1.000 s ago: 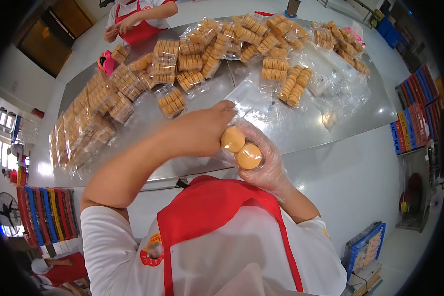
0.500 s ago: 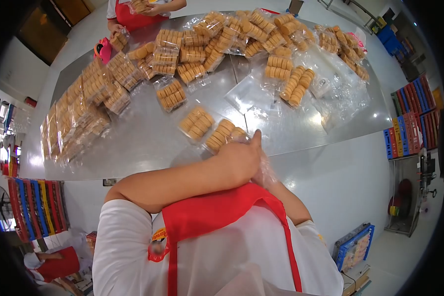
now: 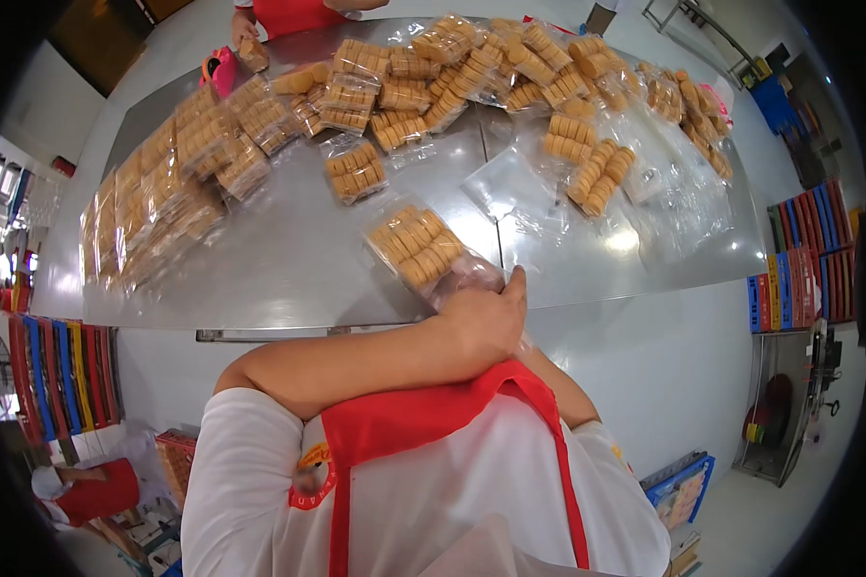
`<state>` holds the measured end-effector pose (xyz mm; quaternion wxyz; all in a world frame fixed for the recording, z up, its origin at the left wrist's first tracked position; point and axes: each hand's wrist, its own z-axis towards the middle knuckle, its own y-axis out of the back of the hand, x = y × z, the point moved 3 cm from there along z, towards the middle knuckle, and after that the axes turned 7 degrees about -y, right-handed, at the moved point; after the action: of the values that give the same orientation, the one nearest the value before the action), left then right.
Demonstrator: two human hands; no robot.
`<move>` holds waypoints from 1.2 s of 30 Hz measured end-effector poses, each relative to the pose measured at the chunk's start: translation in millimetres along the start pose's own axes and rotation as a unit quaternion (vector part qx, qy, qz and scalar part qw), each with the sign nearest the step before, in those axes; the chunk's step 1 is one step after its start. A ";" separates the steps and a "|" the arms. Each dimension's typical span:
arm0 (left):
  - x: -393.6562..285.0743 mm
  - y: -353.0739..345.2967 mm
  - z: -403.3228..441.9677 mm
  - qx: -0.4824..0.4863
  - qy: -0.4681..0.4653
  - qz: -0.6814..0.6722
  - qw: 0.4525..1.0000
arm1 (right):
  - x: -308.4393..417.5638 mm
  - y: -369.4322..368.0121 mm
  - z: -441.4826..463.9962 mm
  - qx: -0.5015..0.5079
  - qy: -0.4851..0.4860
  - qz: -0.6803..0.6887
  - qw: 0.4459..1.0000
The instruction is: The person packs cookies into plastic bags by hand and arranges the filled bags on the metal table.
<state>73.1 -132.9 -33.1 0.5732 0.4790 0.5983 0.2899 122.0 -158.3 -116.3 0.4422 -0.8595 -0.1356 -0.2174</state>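
A clear bag of round biscuits point(image 3: 416, 245) lies tilted near the front edge of the steel table point(image 3: 298, 250). Its loose plastic end trails toward my hands. My left hand point(image 3: 489, 315) is closed at that end, with the thumb sticking up and most fingers hidden beneath. Behind it my right hand point(image 3: 473, 275), in a clear plastic glove, reaches to the biscuits; its fingers are blurred and partly covered. Just beyond lies another bagged biscuit pack point(image 3: 355, 173), with flat clear bags point(image 3: 512, 188) to its right.
Stacked biscuit packs point(image 3: 154, 192) fill the left side, and a heap of packs point(image 3: 452, 72) spreads along the far side. Two unwrapped-looking rows point(image 3: 601, 178) sit at right beside loose plastic point(image 3: 683, 212). A person in a red apron point(image 3: 298, 14) stands across the table.
Two biscuit groups that lay side by side before my hands now appear as one. My gloved right hand has come forward into view over the plastic. The view has shifted slightly.
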 end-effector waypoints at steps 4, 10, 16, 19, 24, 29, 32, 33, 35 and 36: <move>3.0 -11.1 -4.1 -0.002 -0.035 0.016 0.999 | 0.6 -2.7 -11.2 -0.057 0.086 -0.108 0.989; -12.8 9.4 0.1 0.093 0.015 -0.120 0.988 | -1.9 -10.4 24.2 -0.061 0.169 -0.221 0.959; 4.5 9.7 -10.3 0.044 -0.007 -0.102 0.994 | -29.1 -28.1 68.3 0.058 -0.090 0.055 0.993; 14.3 11.5 -25.4 -0.030 0.037 -0.110 0.993 | -40.1 -59.4 100.1 0.040 -0.106 0.085 0.990; 53.9 8.9 -46.6 -0.062 0.127 0.061 0.988 | -55.3 -79.1 153.1 0.233 -0.165 0.136 0.949; 64.4 15.4 -82.3 -0.337 0.032 -0.019 0.941 | -31.6 -38.4 124.8 0.221 0.160 -0.336 0.902; 69.1 3.9 -127.1 -0.424 0.132 -0.113 0.889 | 6.8 6.0 59.7 -0.006 0.015 -0.441 0.897; 79.2 -10.4 -141.0 -0.460 0.160 -0.142 0.862 | 17.0 34.2 50.1 -0.058 0.126 -0.457 0.878; 100.1 -40.1 -158.8 -0.505 0.189 -0.190 0.820 | 61.3 65.4 21.6 -0.215 0.363 -0.594 0.684; 103.2 -48.1 -161.2 -0.509 0.194 -0.209 0.812 | 89.5 74.2 16.3 -0.272 0.367 -0.698 0.552</move>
<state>-81.9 -24.7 -90.1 0.6535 -0.0839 0.5498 0.5135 235.4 -183.8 -132.5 -0.0916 -0.4198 -0.4531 -0.7811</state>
